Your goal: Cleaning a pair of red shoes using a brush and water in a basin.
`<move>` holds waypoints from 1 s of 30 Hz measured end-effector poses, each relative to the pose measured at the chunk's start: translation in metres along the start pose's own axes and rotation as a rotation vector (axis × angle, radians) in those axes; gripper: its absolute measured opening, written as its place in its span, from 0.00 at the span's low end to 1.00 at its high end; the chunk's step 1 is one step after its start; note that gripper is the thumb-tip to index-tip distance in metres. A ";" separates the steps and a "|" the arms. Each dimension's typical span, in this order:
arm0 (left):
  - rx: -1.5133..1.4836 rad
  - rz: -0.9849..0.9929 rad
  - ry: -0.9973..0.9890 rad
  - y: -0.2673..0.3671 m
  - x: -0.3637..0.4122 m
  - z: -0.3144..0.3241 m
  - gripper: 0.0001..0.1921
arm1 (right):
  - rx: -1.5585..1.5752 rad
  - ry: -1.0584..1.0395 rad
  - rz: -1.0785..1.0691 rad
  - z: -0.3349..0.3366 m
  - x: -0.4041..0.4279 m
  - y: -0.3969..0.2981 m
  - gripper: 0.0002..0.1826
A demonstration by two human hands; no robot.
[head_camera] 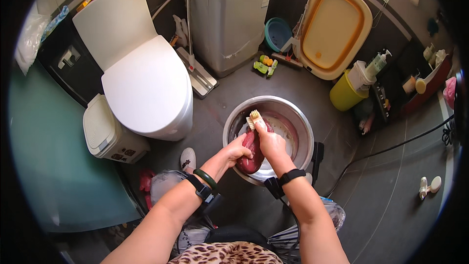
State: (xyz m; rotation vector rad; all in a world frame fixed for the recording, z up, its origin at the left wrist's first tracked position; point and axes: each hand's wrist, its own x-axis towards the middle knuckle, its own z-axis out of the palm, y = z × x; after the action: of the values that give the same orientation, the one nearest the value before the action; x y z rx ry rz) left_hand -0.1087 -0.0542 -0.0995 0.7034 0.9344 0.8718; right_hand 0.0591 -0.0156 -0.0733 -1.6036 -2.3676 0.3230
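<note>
A large stainless steel basin (308, 135) stands on the dark tiled floor before me, with some cloudy liquid in it. Over its near left part, my left hand (237, 150) grips a dark red shoe or similar wet item (248, 165); its exact kind is hard to tell. My right hand (272, 145) is closed around a small pale scrubbing brush (255, 118), thumb on its back. The brush lies at the far end of the red item, and the right hand partly covers that item.
A white toilet (146, 84) and a lidded bin (100, 124) stand on the left. Behind are a washing machine (231, 25), a flat mop (198, 77), a blue basin (278, 35) and green toy-like items (265, 66). A folding tub (335, 29) and a yellow-green bucket (344, 93) are at right.
</note>
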 end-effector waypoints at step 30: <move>-0.255 -0.089 0.056 -0.005 -0.005 -0.022 0.33 | 0.215 0.015 0.356 0.009 0.015 0.038 0.21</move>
State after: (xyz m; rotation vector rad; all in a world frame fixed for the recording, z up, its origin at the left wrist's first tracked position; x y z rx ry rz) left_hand -0.1284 -0.0577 -0.1107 0.4174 0.8784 0.9155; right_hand 0.0839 0.0115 -0.0924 -1.9039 -1.9487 0.6102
